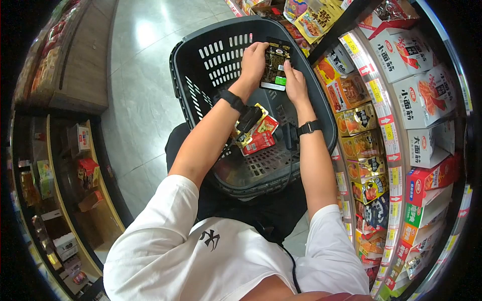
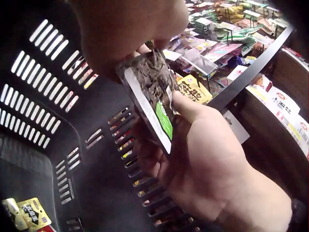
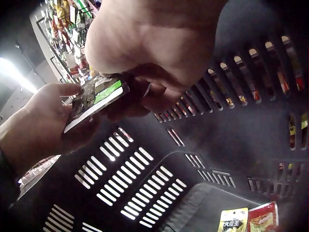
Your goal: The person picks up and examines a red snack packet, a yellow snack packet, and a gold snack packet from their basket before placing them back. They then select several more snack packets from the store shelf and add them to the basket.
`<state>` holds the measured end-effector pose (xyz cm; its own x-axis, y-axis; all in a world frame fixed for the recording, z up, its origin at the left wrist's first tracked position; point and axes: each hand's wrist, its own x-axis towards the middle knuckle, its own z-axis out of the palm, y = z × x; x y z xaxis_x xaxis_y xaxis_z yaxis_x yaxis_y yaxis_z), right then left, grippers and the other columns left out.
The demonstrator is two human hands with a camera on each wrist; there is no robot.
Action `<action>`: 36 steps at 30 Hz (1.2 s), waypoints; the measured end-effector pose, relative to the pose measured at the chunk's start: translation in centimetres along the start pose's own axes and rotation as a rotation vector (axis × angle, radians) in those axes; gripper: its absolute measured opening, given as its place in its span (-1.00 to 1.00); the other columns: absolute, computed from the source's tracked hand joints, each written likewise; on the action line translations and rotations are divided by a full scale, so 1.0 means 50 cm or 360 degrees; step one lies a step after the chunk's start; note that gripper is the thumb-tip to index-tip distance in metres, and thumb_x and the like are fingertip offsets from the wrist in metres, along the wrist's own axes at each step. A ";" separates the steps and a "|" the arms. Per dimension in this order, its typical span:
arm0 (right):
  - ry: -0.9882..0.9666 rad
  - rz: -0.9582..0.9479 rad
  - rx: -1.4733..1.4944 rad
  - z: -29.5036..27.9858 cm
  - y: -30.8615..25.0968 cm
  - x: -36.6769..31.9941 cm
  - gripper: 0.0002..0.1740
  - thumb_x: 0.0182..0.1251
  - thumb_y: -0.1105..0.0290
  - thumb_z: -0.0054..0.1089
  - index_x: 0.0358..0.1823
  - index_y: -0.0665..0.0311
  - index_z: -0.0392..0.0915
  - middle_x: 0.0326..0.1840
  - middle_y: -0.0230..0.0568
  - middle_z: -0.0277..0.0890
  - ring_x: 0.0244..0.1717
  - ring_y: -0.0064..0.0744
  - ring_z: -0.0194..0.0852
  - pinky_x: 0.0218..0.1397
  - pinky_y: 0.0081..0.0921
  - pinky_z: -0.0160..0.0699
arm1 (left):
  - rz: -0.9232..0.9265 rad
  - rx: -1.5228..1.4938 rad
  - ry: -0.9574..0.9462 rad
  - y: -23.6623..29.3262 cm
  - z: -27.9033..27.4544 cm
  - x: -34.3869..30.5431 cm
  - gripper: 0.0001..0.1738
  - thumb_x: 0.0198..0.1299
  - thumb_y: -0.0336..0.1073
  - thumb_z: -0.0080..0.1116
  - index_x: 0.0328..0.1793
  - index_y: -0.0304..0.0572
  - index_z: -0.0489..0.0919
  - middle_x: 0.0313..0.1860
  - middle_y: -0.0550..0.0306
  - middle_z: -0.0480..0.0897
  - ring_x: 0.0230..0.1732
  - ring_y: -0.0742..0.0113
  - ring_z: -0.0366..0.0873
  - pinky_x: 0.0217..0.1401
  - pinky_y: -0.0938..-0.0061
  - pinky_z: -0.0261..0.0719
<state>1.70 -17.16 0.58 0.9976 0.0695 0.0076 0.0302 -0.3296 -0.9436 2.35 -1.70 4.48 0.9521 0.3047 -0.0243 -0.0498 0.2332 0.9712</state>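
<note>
Both hands hold a black snack packet [image 1: 275, 65] with a green label over the dark basket [image 1: 228, 32]. The left hand [image 1: 254, 61] pinches its left side near the top in the head view; the right hand [image 1: 295, 84] grips the right edge, thumb on the face. In the left wrist view the packet [image 2: 153, 96] is tilted between the left hand [image 2: 130, 29] above and the right hand [image 2: 212, 159]. The right wrist view shows the packet [image 3: 96, 99] between the left hand [image 3: 38, 121] and the right hand [image 3: 149, 43], whose fingertips are partly hidden.
Red and yellow packets [image 1: 259, 142] lie in the basket's bottom. To the right stand shelves of snack packets [image 1: 357, 119] and white boxes [image 1: 419, 100] with price strips. More shelving [image 1: 75, 170] is at the left, beside the tiled floor [image 1: 131, 75].
</note>
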 end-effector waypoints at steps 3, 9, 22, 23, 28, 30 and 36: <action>-0.0004 0.0011 -0.0018 -0.001 -0.001 -0.001 -0.22 0.63 -0.26 -0.14 -0.03 0.41 0.72 -0.08 0.19 0.75 0.06 0.13 0.72 0.17 -0.15 0.54 | -0.0020 -0.0007 -0.0003 -0.002 0.001 0.001 -0.63 0.43 -0.14 0.10 -0.24 -0.32 0.68 -0.37 0.22 0.63 -0.34 0.47 0.48 -0.19 0.43 0.43; -0.0261 0.0318 0.0104 -0.002 0.009 0.003 -0.18 0.63 -0.29 -0.20 0.11 0.41 0.68 -0.05 0.06 0.77 0.05 0.04 0.73 0.19 -0.19 0.57 | -0.0337 -0.0331 -0.0382 0.012 0.003 -0.010 -0.65 0.55 -0.08 -0.03 -0.04 -0.20 0.62 -0.25 0.22 0.64 -0.24 0.42 0.53 -0.06 0.40 0.52; -0.0025 0.0507 0.0754 -0.016 0.004 -0.001 -0.26 0.66 -0.27 -0.18 0.23 0.33 0.58 0.00 -0.23 0.72 -0.18 -0.50 0.69 -0.14 -0.47 0.64 | -0.0079 0.0064 -0.0078 -0.035 0.007 -0.001 -0.48 0.14 -0.34 0.57 0.13 -0.33 0.53 -0.22 0.12 0.68 -0.18 0.42 0.64 -0.11 0.46 0.62; -0.0024 0.0518 0.0745 -0.012 -0.003 -0.001 -0.27 0.66 -0.26 -0.15 0.20 0.32 0.60 -0.06 -0.27 0.71 -0.23 -0.52 0.66 -0.17 -0.47 0.62 | -0.0065 0.0212 0.0002 -0.029 0.004 -0.002 -0.50 0.14 -0.32 0.57 0.10 -0.33 0.54 -0.20 0.11 0.69 -0.18 0.42 0.64 -0.11 0.46 0.62; -0.0175 -0.0146 0.0520 -0.003 0.020 -0.001 -0.72 0.57 0.25 0.25 0.00 0.36 0.66 -0.17 -0.42 0.69 -0.19 -0.71 0.57 -0.14 -0.61 0.54 | 0.0048 0.0193 -0.0190 -0.036 0.003 0.009 -0.56 0.24 -0.22 0.51 0.03 -0.37 0.57 -0.18 0.09 0.72 -0.21 0.40 0.65 -0.13 0.45 0.63; -0.0096 -0.0275 0.0675 -0.001 -0.014 -0.016 -0.73 0.55 0.33 0.29 0.05 0.41 0.61 -0.12 -0.26 0.74 -0.16 -0.66 0.64 -0.14 -0.59 0.59 | 0.0079 0.0469 -0.0198 -0.017 0.008 0.000 -0.56 0.32 -0.13 0.43 0.03 -0.38 0.57 -0.22 0.05 0.73 -0.20 0.37 0.65 -0.11 0.40 0.62; 0.0454 -0.0512 0.0673 -0.038 -0.049 -0.042 -0.69 0.59 0.28 0.24 0.09 0.41 0.59 -0.06 -0.21 0.75 -0.10 -0.61 0.66 0.00 -0.55 0.65 | 0.0646 0.1340 -0.0402 -0.077 -0.007 0.021 -0.31 0.67 0.11 -0.46 0.25 -0.28 0.60 0.05 -0.35 0.73 0.15 -0.27 0.69 0.24 0.01 0.55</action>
<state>-0.36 -18.28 3.51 0.9217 -0.1713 0.3479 0.3641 0.0733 -0.9285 3.45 -1.96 0.61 0.9518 -0.0142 0.3065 -0.2503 -0.6140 0.7486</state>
